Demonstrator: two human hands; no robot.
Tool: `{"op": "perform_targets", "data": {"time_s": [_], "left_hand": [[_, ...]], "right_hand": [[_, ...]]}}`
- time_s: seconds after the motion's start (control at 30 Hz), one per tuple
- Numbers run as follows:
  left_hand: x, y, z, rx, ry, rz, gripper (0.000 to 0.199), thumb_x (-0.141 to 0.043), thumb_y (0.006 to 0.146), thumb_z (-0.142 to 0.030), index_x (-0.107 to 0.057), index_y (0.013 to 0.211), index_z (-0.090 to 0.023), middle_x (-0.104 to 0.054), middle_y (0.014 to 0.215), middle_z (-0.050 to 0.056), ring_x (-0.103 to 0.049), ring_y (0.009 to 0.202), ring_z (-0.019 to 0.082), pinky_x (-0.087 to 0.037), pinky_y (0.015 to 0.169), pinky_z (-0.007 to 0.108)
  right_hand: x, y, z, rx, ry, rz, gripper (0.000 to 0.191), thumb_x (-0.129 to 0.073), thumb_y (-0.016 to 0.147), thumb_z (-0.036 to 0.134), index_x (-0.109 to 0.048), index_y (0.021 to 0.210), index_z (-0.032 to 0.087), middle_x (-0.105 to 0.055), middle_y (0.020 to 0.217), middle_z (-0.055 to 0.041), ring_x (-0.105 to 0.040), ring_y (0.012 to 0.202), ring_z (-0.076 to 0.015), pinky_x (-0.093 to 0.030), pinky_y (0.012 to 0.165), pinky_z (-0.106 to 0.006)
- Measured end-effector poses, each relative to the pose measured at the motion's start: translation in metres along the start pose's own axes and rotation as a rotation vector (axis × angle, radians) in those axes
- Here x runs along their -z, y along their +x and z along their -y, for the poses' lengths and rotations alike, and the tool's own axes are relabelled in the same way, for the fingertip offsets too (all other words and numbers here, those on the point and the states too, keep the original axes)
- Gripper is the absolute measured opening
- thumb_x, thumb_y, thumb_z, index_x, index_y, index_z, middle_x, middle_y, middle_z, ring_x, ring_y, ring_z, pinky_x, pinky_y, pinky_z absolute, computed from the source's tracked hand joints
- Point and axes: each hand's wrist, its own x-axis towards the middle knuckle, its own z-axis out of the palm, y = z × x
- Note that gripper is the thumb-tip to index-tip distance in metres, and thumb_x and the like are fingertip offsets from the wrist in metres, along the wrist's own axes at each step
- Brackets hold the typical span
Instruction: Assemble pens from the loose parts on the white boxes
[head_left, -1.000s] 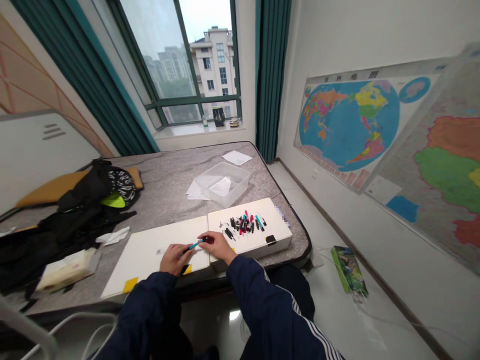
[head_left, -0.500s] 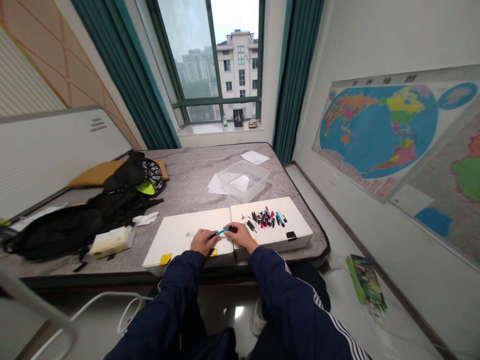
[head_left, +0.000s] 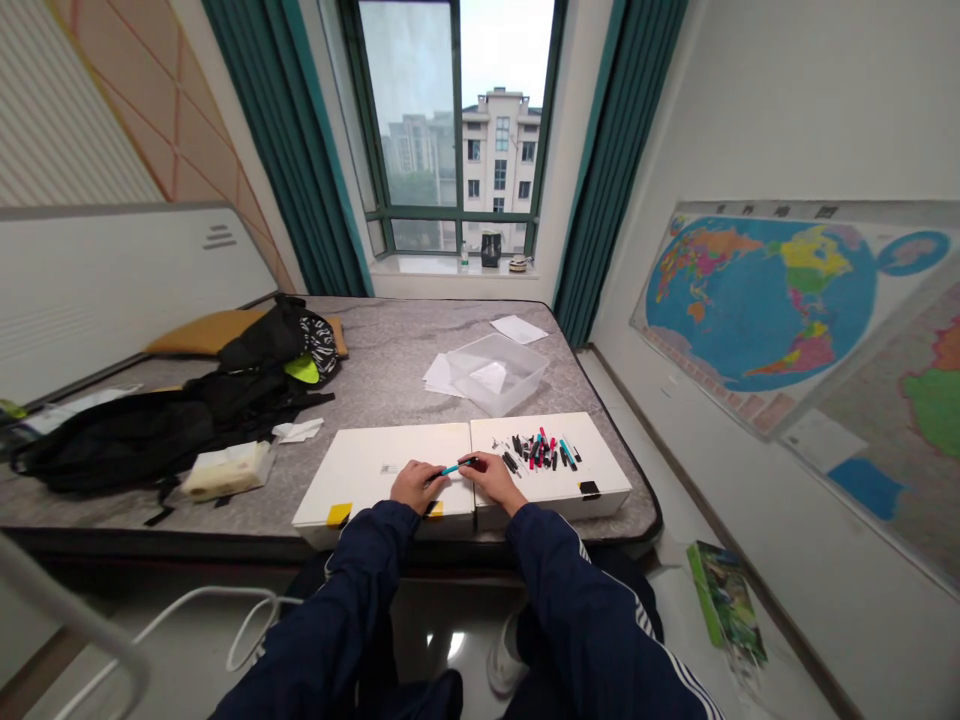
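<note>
as hands hold a pen, paper in a clear tub

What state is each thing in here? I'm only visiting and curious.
teal pen: held level between both hands
left hand: gripping the pen's near end
right hand: pinching the pen's other end
loose pens: heaped on a white board
clear plastic box: uncovered, paper showing through

A grey mottled bed with a black rim carries two white flat boards side by side, a clear plastic box, loose white paper sheets, a black fabric bag, a pale wrapped packet and a mustard-yellow cushion.
</note>
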Motion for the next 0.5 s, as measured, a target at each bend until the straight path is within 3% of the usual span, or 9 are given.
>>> {"op": "perform_targets", "data": {"time_s": [0.13, 0.3, 0.5], "left_hand": [[0.0, -0.0003, -0.0005, 0.01, -0.012, 0.015, 0.034, -0.054, 0.089, -0.048, -0.074, 0.099, -0.022, -0.074, 0.088, 0.005, -0.06, 0.081, 0.019, -0.046, 0.079, 0.033], [0.0024, 0.0003, -0.0013, 0.002, -0.044, 0.057, 0.034, -0.05, 0.091, -0.047, -0.073, 0.102, -0.023, -0.073, 0.088, 0.005, -0.06, 0.079, 0.018, -0.045, 0.079, 0.034], [0.0002, -0.0003, 0.001, 0.008, -0.037, 0.08, 0.031, -0.052, 0.091, -0.044, -0.072, 0.101, -0.023, -0.073, 0.09, 0.005, -0.059, 0.08, 0.018, -0.044, 0.079, 0.034]], "right_hand": [[-0.0002, -0.0004, 0.0034, -0.033, -0.071, -0.038, 0.034, -0.072, 0.072, 0.046, -0.072, 0.078, 0.013, -0.064, 0.065, -0.0021, -0.055, 0.061, -0.0144, -0.042, 0.06, -0.026], [-0.0015, 0.0004, 0.0072, -0.052, 0.024, -0.017, 0.043, -0.074, 0.069, 0.042, -0.071, 0.101, 0.014, -0.068, 0.077, -0.004, -0.057, 0.067, -0.015, -0.044, 0.065, -0.028], [-0.0049, 0.0002, 0.0076, -0.056, -0.159, -0.098, 0.035, -0.07, 0.072, 0.048, -0.069, 0.069, 0.013, -0.061, 0.06, -0.0012, -0.05, 0.058, -0.0133, -0.038, 0.056, -0.025]]}}
